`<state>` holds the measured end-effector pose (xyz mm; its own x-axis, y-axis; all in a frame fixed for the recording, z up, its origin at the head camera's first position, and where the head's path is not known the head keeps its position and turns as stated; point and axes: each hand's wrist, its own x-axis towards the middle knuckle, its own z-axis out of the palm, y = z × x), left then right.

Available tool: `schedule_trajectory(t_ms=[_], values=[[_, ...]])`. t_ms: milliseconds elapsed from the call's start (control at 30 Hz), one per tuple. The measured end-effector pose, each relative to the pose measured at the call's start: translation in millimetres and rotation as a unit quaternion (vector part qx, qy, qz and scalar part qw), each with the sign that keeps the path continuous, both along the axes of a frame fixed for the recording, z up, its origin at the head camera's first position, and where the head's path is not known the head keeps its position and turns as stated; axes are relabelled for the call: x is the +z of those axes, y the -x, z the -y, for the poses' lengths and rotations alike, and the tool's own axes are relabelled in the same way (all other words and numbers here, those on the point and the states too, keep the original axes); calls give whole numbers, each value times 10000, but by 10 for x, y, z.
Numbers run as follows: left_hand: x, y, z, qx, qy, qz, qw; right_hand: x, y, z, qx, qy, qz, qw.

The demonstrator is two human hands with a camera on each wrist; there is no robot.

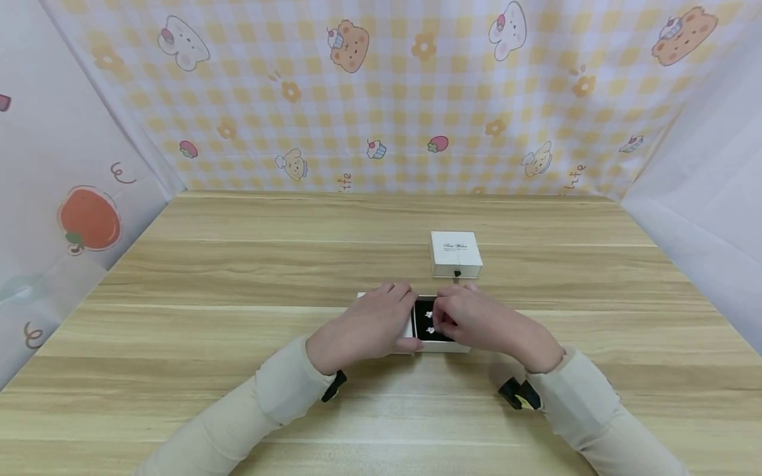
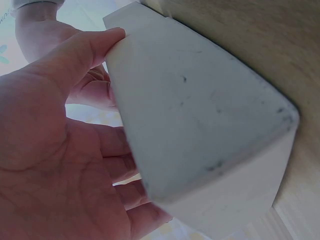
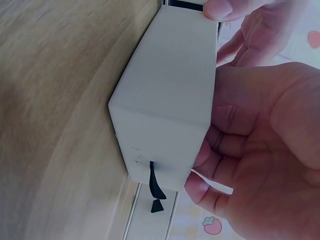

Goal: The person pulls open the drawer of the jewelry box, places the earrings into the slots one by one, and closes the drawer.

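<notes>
A white drawer-style jewelry box (image 3: 165,65) stands on the table, its drawer slid out to the right. Inside the drawer is a black insert (image 1: 423,333), where small silvery earrings (image 1: 430,330) show beside the right fingertips. My left hand (image 1: 381,320) grips the box's outer sleeve (image 2: 195,100), thumb on the near top edge and fingers along the far side. My right hand (image 1: 470,317) bends over the drawer, thumb and index finger curled together down at the insert. Whether it pinches an earring I cannot tell. From the drawer's end wall hangs a black ribbon pull (image 3: 155,182).
A second white box (image 1: 455,252), closed, with printed lettering and a black pull tab, sits just behind the right hand. Wooden tabletop (image 1: 238,251) surrounds both boxes. A yellow checked cloth (image 1: 393,99) hangs along the back edge, with white cloth at both sides.
</notes>
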<state>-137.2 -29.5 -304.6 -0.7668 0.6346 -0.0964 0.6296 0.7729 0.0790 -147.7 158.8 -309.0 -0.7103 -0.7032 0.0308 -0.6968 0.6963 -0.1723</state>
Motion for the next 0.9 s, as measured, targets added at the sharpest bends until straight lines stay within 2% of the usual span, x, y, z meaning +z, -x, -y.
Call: schedule_trajectory(t_ms=[533, 900], values=[[2, -3, 10, -69, -41, -122, 9999, -4, 0, 23, -196, 2, 39, 9998], [17, -8, 10, -48, 1, -61, 10000, -3, 18, 2, -108, 200, 82, 9997]])
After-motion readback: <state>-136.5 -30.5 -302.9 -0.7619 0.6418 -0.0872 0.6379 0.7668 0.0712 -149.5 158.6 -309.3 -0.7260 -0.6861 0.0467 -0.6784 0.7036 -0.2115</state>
